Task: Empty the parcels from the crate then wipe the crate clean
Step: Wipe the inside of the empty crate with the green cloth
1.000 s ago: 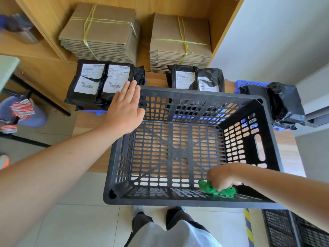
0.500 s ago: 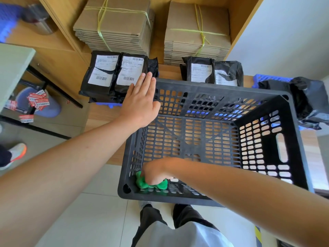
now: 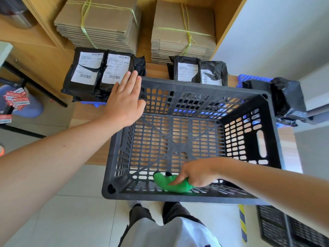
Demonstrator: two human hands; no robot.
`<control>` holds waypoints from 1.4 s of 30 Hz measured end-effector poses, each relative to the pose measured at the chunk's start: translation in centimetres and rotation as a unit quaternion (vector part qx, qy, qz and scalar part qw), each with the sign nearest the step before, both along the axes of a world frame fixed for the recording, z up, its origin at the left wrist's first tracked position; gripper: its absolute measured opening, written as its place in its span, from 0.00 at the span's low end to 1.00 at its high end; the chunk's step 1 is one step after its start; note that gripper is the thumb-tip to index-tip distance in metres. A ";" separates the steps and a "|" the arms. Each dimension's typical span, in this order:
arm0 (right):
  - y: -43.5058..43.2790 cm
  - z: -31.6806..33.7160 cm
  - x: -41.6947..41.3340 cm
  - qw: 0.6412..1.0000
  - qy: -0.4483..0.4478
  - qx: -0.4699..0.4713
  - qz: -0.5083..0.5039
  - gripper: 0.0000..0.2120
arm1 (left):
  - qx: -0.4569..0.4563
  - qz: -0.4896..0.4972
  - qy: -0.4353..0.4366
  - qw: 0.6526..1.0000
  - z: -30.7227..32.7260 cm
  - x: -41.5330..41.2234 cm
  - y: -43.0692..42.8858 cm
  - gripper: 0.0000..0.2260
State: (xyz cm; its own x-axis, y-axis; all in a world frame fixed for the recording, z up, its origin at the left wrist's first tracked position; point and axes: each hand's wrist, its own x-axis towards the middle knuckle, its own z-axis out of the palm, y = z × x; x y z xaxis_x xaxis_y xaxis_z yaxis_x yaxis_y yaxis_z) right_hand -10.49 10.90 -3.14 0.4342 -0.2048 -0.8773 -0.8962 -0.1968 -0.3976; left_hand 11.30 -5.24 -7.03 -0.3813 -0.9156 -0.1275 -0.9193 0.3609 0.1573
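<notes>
the black slotted crate (image 3: 270, 139) sits on the wooden surface (image 3: 89, 113), its near edge hanging out over the tiled floor. the wood shows through the holes in its base. the left hand (image 3: 124, 102) lies flat on the crate's far left corner, fingers straight and close together, gripping nothing. the right hand (image 3: 195, 172) reaches down inside the crate with its fingers curled round a bunched green cloth (image 3: 170, 184), which it presses where the base meets the near wall. the parcels (image 3: 92, 72), black with white labels, stand outside the crate on the surface behind it, two at the left just beyond the left hand's fingertips and two more at the right. behind them tied cardboard bundles (image 3: 99, 24) are stacked on a shelf. a crumpled black bag (image 3: 284, 98) lies beside the crate's far right corner.
</notes>
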 end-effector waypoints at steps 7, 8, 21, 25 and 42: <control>2.2 0.9 -8.0 0.994 0.100 0.018 -0.034 0.34 | 0.000 0.001 -0.003 1.000 -0.1 -0.1 -0.1 0.31; 2.5 0.8 -8.9 0.993 0.118 0.015 -0.023 0.33 | -0.001 0.000 -0.003 1.000 -0.1 -0.1 -0.1 0.31; 4.7 1.9 -14.0 0.955 0.292 0.032 -0.032 0.28 | -0.021 -0.007 -0.015 1.000 -0.4 0.0 -0.2 0.31; 4.2 3.3 -12.7 0.957 0.277 0.031 -0.075 0.24 | -0.019 -0.004 -0.023 1.000 -0.4 0.0 -0.1 0.31; 0.0 2.5 8.4 0.994 -0.061 -0.067 -0.059 0.33 | 0.002 0.001 -0.002 1.000 0.0 -0.1 -0.1 0.31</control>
State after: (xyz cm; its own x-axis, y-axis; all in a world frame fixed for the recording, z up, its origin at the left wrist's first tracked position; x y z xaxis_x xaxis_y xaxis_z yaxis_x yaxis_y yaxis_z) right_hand -2.07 10.94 -0.63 0.5023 -0.3718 -0.7807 -0.8626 -0.1522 -0.4825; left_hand 11.21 -5.33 -7.05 -0.3789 -0.9158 -0.1332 -0.9205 0.3581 0.1562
